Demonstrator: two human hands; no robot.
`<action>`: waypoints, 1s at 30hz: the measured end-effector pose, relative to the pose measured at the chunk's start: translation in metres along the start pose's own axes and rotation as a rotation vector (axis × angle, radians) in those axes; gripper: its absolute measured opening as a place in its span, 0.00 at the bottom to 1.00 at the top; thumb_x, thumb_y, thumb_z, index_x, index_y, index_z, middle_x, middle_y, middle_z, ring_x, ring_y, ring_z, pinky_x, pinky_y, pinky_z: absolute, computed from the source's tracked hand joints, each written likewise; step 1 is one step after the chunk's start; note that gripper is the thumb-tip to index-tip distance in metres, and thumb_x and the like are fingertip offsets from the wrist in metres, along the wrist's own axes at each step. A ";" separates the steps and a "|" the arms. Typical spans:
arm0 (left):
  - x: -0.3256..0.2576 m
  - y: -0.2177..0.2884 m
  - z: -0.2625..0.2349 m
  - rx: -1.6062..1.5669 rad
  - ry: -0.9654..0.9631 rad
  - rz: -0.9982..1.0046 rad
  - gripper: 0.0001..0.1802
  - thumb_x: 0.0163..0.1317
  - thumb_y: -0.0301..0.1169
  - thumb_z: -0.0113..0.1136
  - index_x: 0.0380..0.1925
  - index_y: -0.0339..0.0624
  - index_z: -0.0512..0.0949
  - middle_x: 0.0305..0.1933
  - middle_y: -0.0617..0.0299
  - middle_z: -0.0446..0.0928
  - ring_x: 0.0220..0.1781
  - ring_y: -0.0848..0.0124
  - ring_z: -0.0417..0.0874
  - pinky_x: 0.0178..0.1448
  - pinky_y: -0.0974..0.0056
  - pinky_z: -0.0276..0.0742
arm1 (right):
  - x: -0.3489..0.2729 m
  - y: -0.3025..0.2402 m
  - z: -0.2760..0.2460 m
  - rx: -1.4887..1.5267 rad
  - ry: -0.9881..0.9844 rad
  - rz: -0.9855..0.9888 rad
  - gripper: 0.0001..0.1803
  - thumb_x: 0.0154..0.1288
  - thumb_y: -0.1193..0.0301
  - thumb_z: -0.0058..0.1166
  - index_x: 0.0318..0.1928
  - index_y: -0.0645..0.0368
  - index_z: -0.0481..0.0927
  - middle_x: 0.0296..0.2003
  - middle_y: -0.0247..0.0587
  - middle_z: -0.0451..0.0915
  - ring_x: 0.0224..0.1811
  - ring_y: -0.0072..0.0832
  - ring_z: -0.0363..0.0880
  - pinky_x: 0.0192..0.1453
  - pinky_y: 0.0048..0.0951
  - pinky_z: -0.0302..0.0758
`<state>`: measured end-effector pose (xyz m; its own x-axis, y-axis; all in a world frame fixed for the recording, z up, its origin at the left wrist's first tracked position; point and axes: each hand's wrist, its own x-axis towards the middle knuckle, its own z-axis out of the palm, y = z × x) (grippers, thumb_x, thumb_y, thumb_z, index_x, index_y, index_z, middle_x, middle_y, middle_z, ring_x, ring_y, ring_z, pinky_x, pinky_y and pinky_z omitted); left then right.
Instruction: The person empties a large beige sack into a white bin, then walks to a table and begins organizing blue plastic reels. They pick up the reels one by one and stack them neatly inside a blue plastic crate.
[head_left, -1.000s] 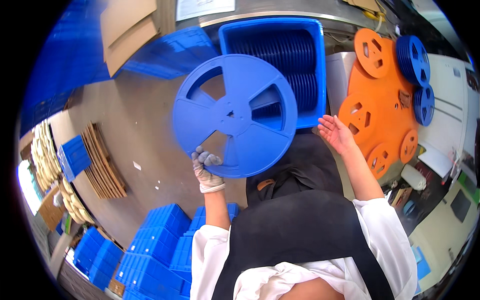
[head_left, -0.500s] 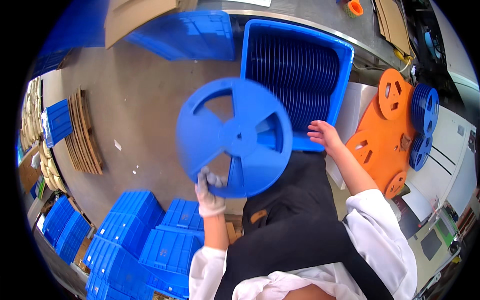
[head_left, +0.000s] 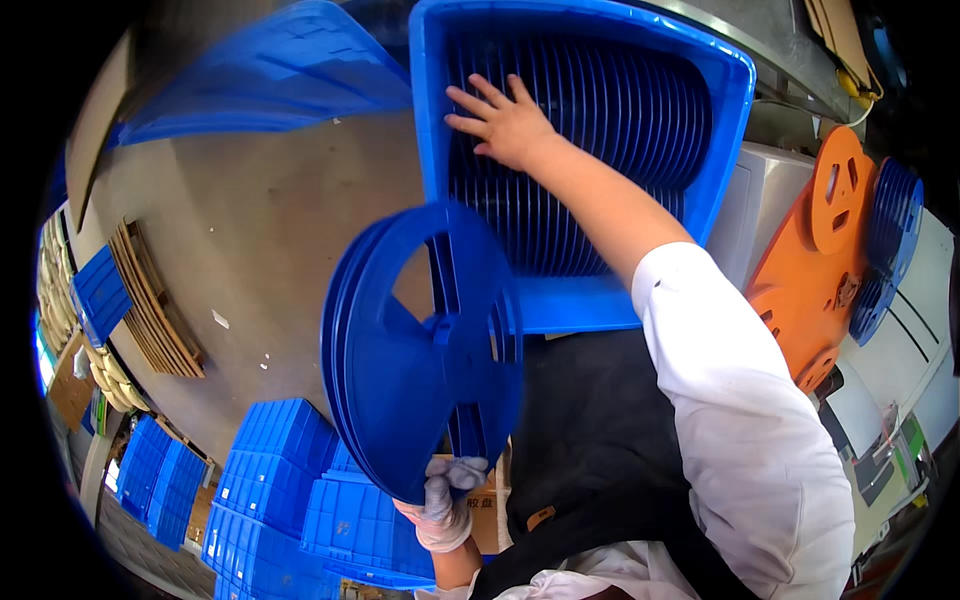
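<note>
My gloved left hand (head_left: 447, 500) grips the lower rim of several blue plastic reels (head_left: 400, 370), held together in front of me. Broad cutouts and a centre hub show on the reel facing me. My bare right hand (head_left: 508, 125) has its fingers spread over the left end of two rows of dark blue discs (head_left: 600, 110). These discs stand on edge inside a blue bin (head_left: 735, 130). Whether the right fingertips touch the discs I cannot tell.
An orange rack (head_left: 800, 270) holding blue reels (head_left: 893, 230) stands to the right. Stacked blue crates (head_left: 265, 480) are at the lower left, with wooden pallets (head_left: 150, 300) farther left. A blue panel (head_left: 270, 75) stands left of the bin, and a metal table (head_left: 790, 60) lies beyond.
My right hand has moved from the bin's near right corner to over the discs at its left. The held reels have turned more edge-on and come lower left. The view has shifted closer to the bin.
</note>
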<state>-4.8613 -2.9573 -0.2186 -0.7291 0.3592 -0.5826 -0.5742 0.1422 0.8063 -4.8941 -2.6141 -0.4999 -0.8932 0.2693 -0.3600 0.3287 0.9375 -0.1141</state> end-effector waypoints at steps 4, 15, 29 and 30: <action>0.050 -0.013 0.053 0.106 -0.009 0.103 0.13 0.64 0.31 0.60 0.42 0.32 0.75 0.23 0.50 0.79 0.24 0.61 0.82 0.35 0.54 0.83 | -0.018 0.030 0.039 0.035 0.041 0.023 0.31 0.69 0.45 0.44 0.71 0.25 0.56 0.77 0.25 0.41 0.79 0.32 0.34 0.79 0.52 0.37; 0.124 -0.026 0.140 0.395 0.017 0.394 0.06 0.67 0.22 0.51 0.40 0.35 0.76 0.27 0.57 0.78 0.15 0.77 0.73 0.16 0.72 0.72 | -0.027 0.045 0.048 0.157 0.081 0.069 0.38 0.66 0.47 0.51 0.73 0.31 0.53 0.77 0.24 0.41 0.79 0.29 0.34 0.81 0.46 0.35; 0.158 -0.058 0.144 0.545 0.088 0.347 0.06 0.67 0.23 0.51 0.38 0.37 0.77 0.17 0.62 0.71 0.14 0.78 0.68 0.17 0.72 0.64 | -0.030 0.044 0.048 0.167 0.135 0.081 0.39 0.64 0.48 0.56 0.72 0.27 0.53 0.76 0.23 0.45 0.79 0.28 0.37 0.81 0.47 0.35; 0.162 -0.060 0.144 0.560 0.091 0.325 0.06 0.67 0.24 0.51 0.38 0.37 0.77 0.17 0.63 0.71 0.14 0.78 0.68 0.17 0.72 0.64 | -0.031 0.044 0.049 0.169 0.129 0.080 0.40 0.64 0.48 0.55 0.73 0.27 0.53 0.76 0.23 0.45 0.79 0.28 0.37 0.81 0.47 0.35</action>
<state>-4.8907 -2.7745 -0.3466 -0.8753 0.3891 -0.2872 -0.0567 0.5072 0.8600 -4.8369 -2.5916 -0.5389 -0.8904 0.3776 -0.2542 0.4374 0.8645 -0.2477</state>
